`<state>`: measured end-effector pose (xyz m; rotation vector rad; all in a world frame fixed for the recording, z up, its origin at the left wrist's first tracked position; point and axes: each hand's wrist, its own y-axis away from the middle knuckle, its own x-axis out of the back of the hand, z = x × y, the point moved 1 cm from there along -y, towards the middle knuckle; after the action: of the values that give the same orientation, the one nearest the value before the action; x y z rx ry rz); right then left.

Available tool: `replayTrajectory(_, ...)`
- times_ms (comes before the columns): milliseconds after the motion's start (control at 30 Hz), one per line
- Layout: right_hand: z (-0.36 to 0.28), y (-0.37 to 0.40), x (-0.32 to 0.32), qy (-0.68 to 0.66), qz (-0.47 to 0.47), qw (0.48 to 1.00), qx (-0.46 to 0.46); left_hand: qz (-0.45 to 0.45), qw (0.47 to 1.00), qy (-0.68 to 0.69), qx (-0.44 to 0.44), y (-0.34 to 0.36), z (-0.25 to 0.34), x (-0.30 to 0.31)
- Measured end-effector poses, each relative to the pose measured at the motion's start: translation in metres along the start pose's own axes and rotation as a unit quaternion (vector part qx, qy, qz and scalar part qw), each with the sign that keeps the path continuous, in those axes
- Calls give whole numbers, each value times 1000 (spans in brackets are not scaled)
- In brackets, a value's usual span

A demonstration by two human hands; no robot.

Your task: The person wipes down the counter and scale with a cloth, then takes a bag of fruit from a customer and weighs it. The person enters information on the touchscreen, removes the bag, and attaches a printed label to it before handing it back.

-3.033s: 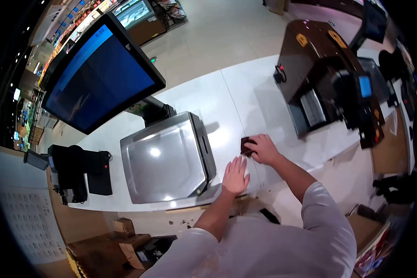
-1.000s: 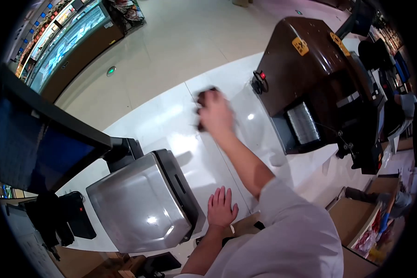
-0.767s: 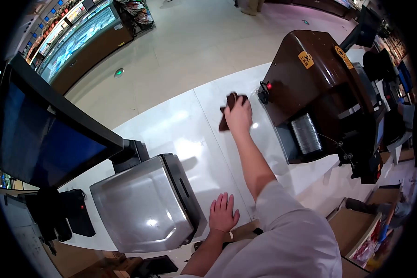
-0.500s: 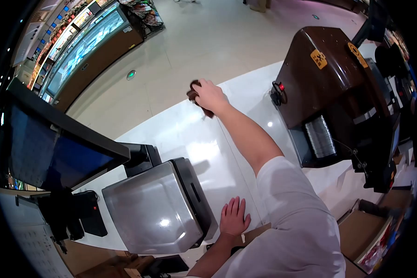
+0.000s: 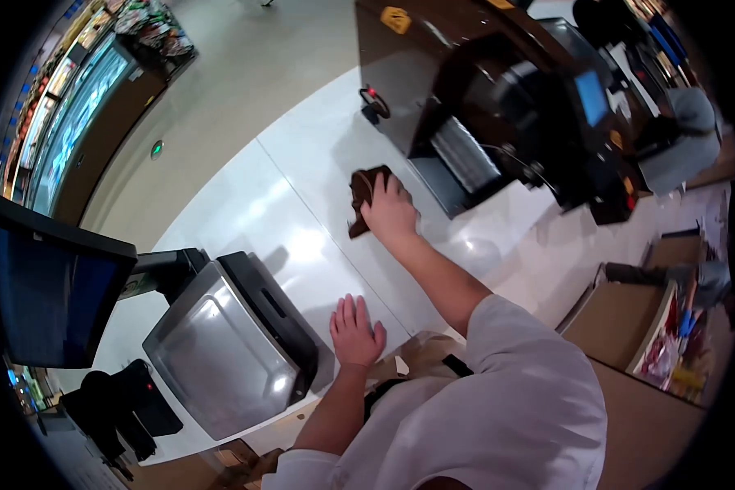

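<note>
On the white counter (image 5: 298, 192), my right hand (image 5: 394, 214) presses down a crumpled dark brown cloth (image 5: 363, 200), its fingers bent over the fabric. The cloth lies just left of the brown machine (image 5: 396, 61), which carries a roll of clear film (image 5: 465, 155). My left hand (image 5: 357, 333) rests flat near the counter's front edge, fingers stretched out and nothing in them. Left of that hand is a scale with a wide metal platter (image 5: 224, 355).
A dark monitor (image 5: 53, 282) stands on the left, with a black device (image 5: 151, 400) below it. Beyond the counter runs a lit display freezer (image 5: 77, 131). An open cardboard box (image 5: 616, 318) lies to the right, beside colourful packets. The machine juts over the counter's right part.
My right hand has drawn the cloth from the counter's far edge back toward me and toward the machine. The view has turned right. My left hand stays flat on the counter.
</note>
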<state>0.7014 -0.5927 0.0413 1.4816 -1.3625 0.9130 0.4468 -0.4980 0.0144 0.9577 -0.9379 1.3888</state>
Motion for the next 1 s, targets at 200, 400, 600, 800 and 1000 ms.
replayTrajectory(200,120,128,37,8,-44,997,-61,-10,1000,-19,8,0,4,5)
replayTrajectory(400,239,154,109,-22,87,990,-112,42,999,2,-16,3,6,4)
replayTrajectory(600,291,90,75,-41,194,980,-5,74,997,-3,-39,10,-1,-7)
replayTrajectory(800,177,178,20,-101,37,959,263,56,998,2,-30,9,0,-4)
replayTrajectory(1000,122,273,24,-166,-242,862,414,59,998,6,-31,9,-2,-5)
